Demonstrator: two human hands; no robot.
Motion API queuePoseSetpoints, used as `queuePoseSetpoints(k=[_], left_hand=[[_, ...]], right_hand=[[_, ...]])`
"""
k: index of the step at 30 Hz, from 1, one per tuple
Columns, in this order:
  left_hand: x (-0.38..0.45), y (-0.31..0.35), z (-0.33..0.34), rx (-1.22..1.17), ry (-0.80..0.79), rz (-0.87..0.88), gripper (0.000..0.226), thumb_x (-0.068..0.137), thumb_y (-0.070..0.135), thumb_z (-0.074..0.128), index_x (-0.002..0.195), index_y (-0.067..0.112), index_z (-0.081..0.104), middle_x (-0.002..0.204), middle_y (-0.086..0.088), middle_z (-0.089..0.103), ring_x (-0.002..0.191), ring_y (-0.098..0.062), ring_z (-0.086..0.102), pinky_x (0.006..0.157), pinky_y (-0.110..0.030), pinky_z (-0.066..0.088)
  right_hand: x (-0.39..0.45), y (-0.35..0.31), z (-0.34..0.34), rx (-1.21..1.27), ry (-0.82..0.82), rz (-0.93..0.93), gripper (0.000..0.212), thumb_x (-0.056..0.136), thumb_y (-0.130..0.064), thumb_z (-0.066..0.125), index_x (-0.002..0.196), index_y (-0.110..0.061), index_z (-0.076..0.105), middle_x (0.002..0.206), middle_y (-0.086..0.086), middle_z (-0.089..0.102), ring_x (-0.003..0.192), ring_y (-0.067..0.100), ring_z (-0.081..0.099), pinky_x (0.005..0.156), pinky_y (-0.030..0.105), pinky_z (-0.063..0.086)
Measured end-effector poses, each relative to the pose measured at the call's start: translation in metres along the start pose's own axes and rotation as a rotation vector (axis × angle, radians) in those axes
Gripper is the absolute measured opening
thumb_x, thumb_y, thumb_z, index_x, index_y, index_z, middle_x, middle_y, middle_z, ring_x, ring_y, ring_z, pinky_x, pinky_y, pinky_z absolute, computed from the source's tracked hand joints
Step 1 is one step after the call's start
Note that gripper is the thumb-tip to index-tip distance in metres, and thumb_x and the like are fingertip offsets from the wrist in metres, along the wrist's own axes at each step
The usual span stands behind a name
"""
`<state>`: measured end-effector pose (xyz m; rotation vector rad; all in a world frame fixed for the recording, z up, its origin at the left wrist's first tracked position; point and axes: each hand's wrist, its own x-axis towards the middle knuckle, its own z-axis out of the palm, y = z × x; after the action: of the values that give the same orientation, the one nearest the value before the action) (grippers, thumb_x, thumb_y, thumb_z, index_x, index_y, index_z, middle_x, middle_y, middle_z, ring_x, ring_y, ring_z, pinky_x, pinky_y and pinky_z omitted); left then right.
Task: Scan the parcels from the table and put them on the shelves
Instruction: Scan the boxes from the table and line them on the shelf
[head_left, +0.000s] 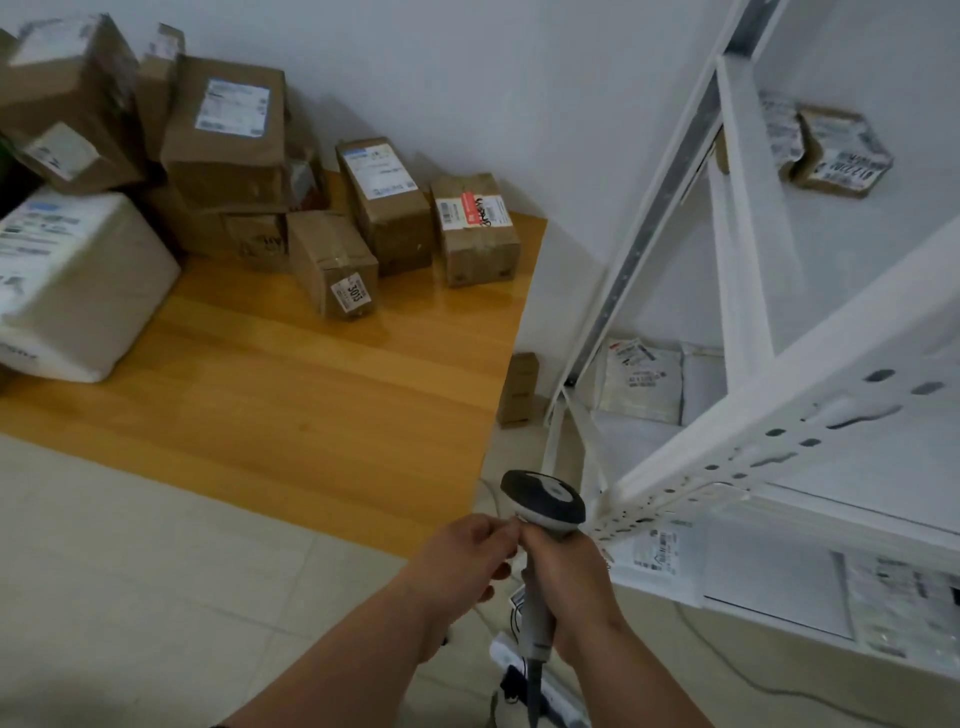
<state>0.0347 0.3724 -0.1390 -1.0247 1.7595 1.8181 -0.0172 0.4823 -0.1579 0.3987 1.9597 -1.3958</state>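
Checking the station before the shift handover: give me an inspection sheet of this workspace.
Surface: wooden table, front part bare.
Job's things: cardboard parcels stacked at the table's back; white foam box at left; scanner; parcels on the white shelves.
Clutter: small box on the floor.
Hands: right hand grips the scanner handle; left hand pinches by its head.
Cables: scanner cable, power strip on the floor.
Surroundings: white wall, tiled floor.

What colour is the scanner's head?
Dark grey on top, white below, in the head view: scanner.
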Motion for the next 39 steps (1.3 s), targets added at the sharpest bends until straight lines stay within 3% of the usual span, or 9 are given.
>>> queuePoseSetpoints(k=[7, 12, 19, 24, 27, 29, 33, 36, 39], left_hand=[[0.021, -0.065, 0.026, -0.072, -0.103, -0.202, 0.015, 0.090, 0.033, 0.061, 0.104, 0.029, 0.066, 0.109, 0.001, 0.073, 0.103, -0.014, 0.066, 0.083, -0.028, 0.048], [0.043, -0.092, 0.017, -0.213, -0.156, -0.330, 0.049, 0.071, 0.049, 0.063, 0.115, 0.029, 0.064, 0.110, 0.002, 0.073, 0.110, -0.018, 0.065, 0.088, -0.033, 0.045], [0.044, -0.059, -0.012, 0.232, -0.409, -0.250, 0.051, 0.092, 0.058, 0.056, 0.124, 0.019, 0.060, 0.115, -0.001, 0.069, 0.105, -0.015, 0.068, 0.091, -0.032, 0.056], [0.018, 0.005, -0.044, 0.405, -0.431, -0.174, 0.051, 0.097, 0.055, 0.050, 0.125, 0.014, 0.060, 0.109, 0.000, 0.067, 0.088, -0.013, 0.066, 0.080, -0.029, 0.057], [0.013, 0.037, -0.071, 0.188, -0.298, -0.094, 0.036, 0.099, 0.047, 0.052, 0.114, 0.017, 0.062, 0.098, -0.001, 0.068, 0.079, -0.016, 0.064, 0.072, -0.030, 0.055], [0.016, 0.055, -0.093, -0.012, -0.058, -0.019, 0.026, 0.099, 0.046, 0.054, 0.108, 0.023, 0.062, 0.099, -0.001, 0.068, 0.082, -0.016, 0.065, 0.076, -0.034, 0.058], [0.036, 0.081, -0.143, -0.329, 0.355, 0.048, 0.041, 0.100, 0.041, 0.053, 0.137, 0.024, 0.048, 0.125, 0.000, 0.058, 0.106, -0.019, 0.060, 0.092, -0.042, 0.054], [0.048, 0.099, -0.179, -0.407, 0.436, 0.062, 0.055, 0.100, 0.043, 0.053, 0.149, 0.028, 0.034, 0.139, 0.001, 0.046, 0.100, -0.019, 0.056, 0.101, -0.046, 0.050], [0.065, 0.115, -0.211, -0.418, 0.481, 0.064, 0.059, 0.100, 0.045, 0.052, 0.152, 0.031, 0.029, 0.131, 0.003, 0.045, 0.088, -0.012, 0.053, 0.103, -0.048, 0.048]], right_hand=[[0.023, 0.046, -0.002, 0.034, 0.043, 0.042, 0.023, 0.080, -0.034, 0.074, 0.077, -0.012, 0.069, 0.087, 0.022, 0.072, 0.080, 0.033, 0.067, 0.073, 0.041, 0.051], [0.044, 0.066, 0.018, 0.037, 0.050, 0.072, 0.023, 0.080, -0.034, 0.075, 0.075, -0.012, 0.068, 0.066, 0.008, 0.061, 0.069, 0.025, 0.058, 0.070, 0.037, 0.044], [0.042, 0.032, 0.024, 0.108, 0.150, -0.014, 0.027, 0.088, -0.023, 0.070, 0.078, 0.000, 0.062, 0.066, 0.011, 0.059, 0.064, 0.024, 0.054, 0.062, 0.033, 0.041], [0.024, -0.023, 0.029, 0.063, 0.110, -0.063, 0.030, 0.088, -0.031, 0.070, 0.092, -0.001, 0.066, 0.075, 0.021, 0.065, 0.084, 0.040, 0.065, 0.074, 0.041, 0.051], [0.017, -0.061, 0.037, 0.052, 0.079, -0.071, 0.032, 0.086, -0.040, 0.070, 0.082, -0.008, 0.066, 0.080, 0.012, 0.067, 0.089, 0.039, 0.066, 0.083, 0.043, 0.052], [0.014, -0.087, 0.047, 0.049, 0.058, -0.100, 0.020, 0.086, -0.039, 0.071, 0.082, -0.021, 0.065, 0.089, 0.012, 0.069, 0.092, 0.033, 0.064, 0.089, 0.051, 0.052], [0.015, -0.138, 0.079, 0.090, -0.027, -0.175, 0.013, 0.086, -0.033, 0.075, 0.092, -0.034, 0.063, 0.101, 0.002, 0.067, 0.097, 0.024, 0.061, 0.092, 0.049, 0.050], [0.025, -0.172, 0.107, 0.046, -0.113, -0.204, 0.017, 0.087, -0.031, 0.075, 0.101, -0.029, 0.066, 0.096, 0.001, 0.066, 0.092, 0.024, 0.063, 0.085, 0.047, 0.051], [0.041, -0.202, 0.138, -0.049, -0.154, -0.219, 0.012, 0.088, -0.035, 0.074, 0.090, -0.030, 0.063, 0.092, 0.000, 0.065, 0.092, 0.025, 0.064, 0.075, 0.043, 0.046]])
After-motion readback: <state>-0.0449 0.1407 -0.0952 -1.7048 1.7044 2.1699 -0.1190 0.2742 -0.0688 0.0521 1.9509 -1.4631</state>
